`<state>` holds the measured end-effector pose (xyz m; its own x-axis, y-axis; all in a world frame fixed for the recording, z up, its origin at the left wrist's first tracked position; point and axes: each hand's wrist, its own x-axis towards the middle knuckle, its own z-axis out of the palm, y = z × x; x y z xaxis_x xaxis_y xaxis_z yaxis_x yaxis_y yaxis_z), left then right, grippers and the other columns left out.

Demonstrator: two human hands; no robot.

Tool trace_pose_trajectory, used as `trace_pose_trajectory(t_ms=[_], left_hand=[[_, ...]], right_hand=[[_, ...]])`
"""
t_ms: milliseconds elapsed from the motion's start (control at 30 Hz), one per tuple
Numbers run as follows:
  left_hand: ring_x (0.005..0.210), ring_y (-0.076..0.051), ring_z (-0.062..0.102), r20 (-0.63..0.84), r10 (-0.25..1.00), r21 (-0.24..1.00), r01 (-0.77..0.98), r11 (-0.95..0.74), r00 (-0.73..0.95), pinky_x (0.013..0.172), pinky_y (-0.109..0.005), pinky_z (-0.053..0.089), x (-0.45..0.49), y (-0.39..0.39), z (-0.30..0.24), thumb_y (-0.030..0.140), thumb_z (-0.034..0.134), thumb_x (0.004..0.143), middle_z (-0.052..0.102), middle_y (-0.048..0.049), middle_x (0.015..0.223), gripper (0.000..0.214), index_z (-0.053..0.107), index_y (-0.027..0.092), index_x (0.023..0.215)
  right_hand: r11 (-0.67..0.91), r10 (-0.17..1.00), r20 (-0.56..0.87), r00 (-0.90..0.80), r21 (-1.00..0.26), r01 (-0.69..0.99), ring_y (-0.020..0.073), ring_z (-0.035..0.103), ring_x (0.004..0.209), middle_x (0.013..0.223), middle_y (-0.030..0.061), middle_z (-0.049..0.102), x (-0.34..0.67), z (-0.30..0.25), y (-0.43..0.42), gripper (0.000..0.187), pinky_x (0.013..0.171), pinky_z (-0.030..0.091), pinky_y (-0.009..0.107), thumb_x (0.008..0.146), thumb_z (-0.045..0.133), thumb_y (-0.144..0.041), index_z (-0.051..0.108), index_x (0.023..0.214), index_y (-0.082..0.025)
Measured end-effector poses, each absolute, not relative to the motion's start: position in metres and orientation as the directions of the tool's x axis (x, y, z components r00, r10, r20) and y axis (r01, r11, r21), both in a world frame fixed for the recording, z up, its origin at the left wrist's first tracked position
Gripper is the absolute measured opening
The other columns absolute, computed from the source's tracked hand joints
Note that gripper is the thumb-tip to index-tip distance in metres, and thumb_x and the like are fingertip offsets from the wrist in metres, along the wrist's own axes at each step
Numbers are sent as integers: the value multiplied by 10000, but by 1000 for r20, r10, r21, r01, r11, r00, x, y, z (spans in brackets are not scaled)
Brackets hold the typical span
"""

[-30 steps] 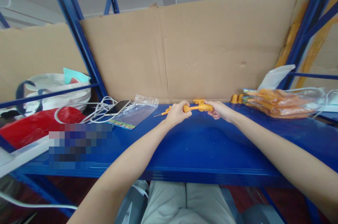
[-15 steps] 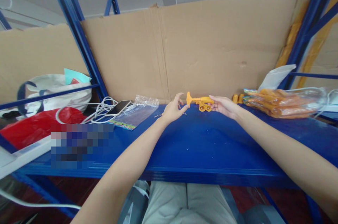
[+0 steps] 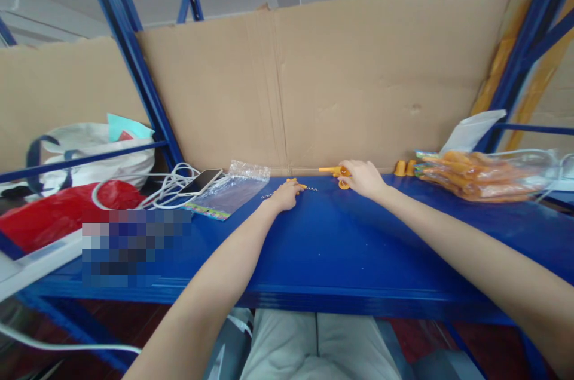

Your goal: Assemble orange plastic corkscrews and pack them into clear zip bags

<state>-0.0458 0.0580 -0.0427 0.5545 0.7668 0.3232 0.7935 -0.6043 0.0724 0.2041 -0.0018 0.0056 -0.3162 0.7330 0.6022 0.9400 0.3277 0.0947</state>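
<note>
My right hand (image 3: 366, 180) is closed around an orange plastic toy (image 3: 329, 170) with round wheel-like parts and a thin rod sticking out to the left. My fingers partly hide its body. Down at the tabletop, my left hand (image 3: 286, 195) has its fingers closed on a small orange plastic piece (image 3: 292, 181), mostly covered by the hand. Small coiled metal springs (image 3: 311, 189) lie beside the left fingers, with more to the left of that hand.
Orange cup-like parts (image 3: 400, 168) stand behind my right hand, near bagged orange pieces (image 3: 482, 177). A clear plastic bag (image 3: 235, 186), a phone (image 3: 202, 182) and white cables (image 3: 173, 180) lie left on the blue shelf (image 3: 314, 248). Cardboard (image 3: 350, 81) closes the back.
The T-shaped end has come off the toy's rod. My left hand has moved down and left to the tabletop. My right hand has shifted slightly left and turned the toy.
</note>
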Motion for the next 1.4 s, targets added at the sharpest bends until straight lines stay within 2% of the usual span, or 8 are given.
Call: trace_pose_trajectory(t_ms=[100, 233, 533, 767, 967, 1100, 1267, 1400], left_hand=[[1255, -238, 456, 343, 797, 74, 831, -551, 497, 1032, -391, 381, -47, 56, -43, 26, 451, 744, 564, -121, 1266, 366, 654, 172, 1011], [1245, -268, 453, 356, 838, 106, 873, -475, 413, 997, -407, 407, -51, 53, -42, 19, 471, 727, 507, -146, 1319, 411, 614, 167, 1083], [952, -225, 616, 474, 841, 231, 885, -405, 261, 857, -332, 475, -52, 50, -33, -25, 502, 707, 634, -102, 1002, 317, 624, 175, 921], [889, -199, 643, 698, 706, 361, 794, -489, 118, 808, -296, 488, -42, 34, -8, 90, 533, 815, 677, -85, 900, 141, 607, 161, 912], [660, -147, 674, 507, 856, 725, 587, -360, -101, 596, -232, 531, -28, 25, 0, 215, 571, 850, 651, -32, 775, 78, 558, 139, 857], [601, -117, 664, 358, 931, 827, 490, -277, -77, 550, -202, 529, -22, 23, -5, 170, 570, 855, 638, -20, 730, 86, 504, 139, 808], [671, -154, 677, 190, 981, 754, 635, -168, 35, 577, -228, 528, -20, 24, -12, 124, 558, 829, 661, -64, 776, 113, 479, 148, 752], [873, -212, 666, 268, 950, 445, 854, -269, 160, 721, -277, 510, -21, 21, -12, 143, 538, 820, 685, -107, 906, 44, 523, 155, 779]], right_hand=[[277, 732, 523, -437, 358, 892, 248, 571, 938, 1006, 131, 666, 193, 2, -1, 185, 734, 296, 323, 875, 506, -203, 585, 1036, -158], [227, 771, 467, -433, 433, 872, 262, 563, 950, 1032, 152, 653, 185, -3, 6, 229, 754, 281, 349, 896, 454, -168, 589, 1077, -130], [208, 789, 470, -396, 401, 892, 288, 552, 1053, 1138, 182, 626, 174, -20, 8, 321, 807, 336, 384, 910, 418, -167, 561, 1193, -116], [265, 787, 478, -390, 310, 913, 286, 509, 1148, 1284, 160, 561, 181, -30, 10, 415, 906, 300, 433, 922, 400, -215, 476, 1325, -158], [232, 824, 474, -311, 218, 948, 275, 503, 1172, 1320, 166, 539, 182, -32, 8, 431, 948, 288, 427, 933, 360, -227, 456, 1341, -124], [201, 852, 463, -245, 143, 969, 270, 505, 1173, 1349, 153, 518, 182, -33, 7, 424, 933, 302, 425, 939, 298, -210, 476, 1315, -129], [192, 875, 429, -226, 122, 974, 265, 516, 1155, 1317, 148, 547, 181, -31, 5, 413, 923, 307, 425, 920, 270, -145, 536, 1234, -110], [193, 879, 421, -225, 118, 974, 264, 512, 1156, 1306, 151, 555, 181, -29, 4, 413, 924, 306, 425, 914, 267, -135, 547, 1217, -115]])
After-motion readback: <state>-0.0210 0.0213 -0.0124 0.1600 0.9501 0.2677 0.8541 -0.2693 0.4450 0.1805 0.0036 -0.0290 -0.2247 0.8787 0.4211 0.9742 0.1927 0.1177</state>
